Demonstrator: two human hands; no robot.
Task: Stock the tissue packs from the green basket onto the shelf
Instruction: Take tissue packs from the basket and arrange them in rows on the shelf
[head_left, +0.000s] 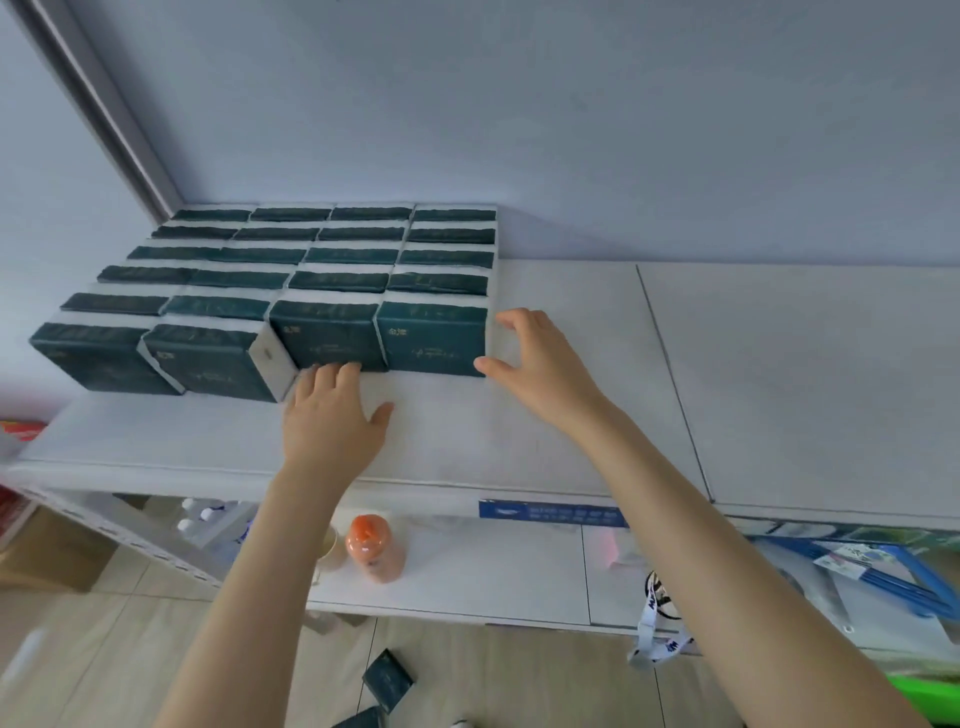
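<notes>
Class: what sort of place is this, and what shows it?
Probably a small shop: identical tissue packs ranked on a white shelf, a blue label strip on its edge, an orange bottle below.

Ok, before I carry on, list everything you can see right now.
tissue packs on shelf: over twenty, dark green, four columns at the shelf's back left
tissue packs on floor: two, dark green, below the shelves
shelf: one, white, top board
green basket: one, bright green, bottom right, mostly cut off
bottle: one, orange, lower shelf
label strip: one, blue, shelf's front edge
lanyard: one, white, hanging off the lower shelf
left hand: flat on the shelf, fingertips at a front pack
right hand: curved beside the front-right pack's end
</notes>
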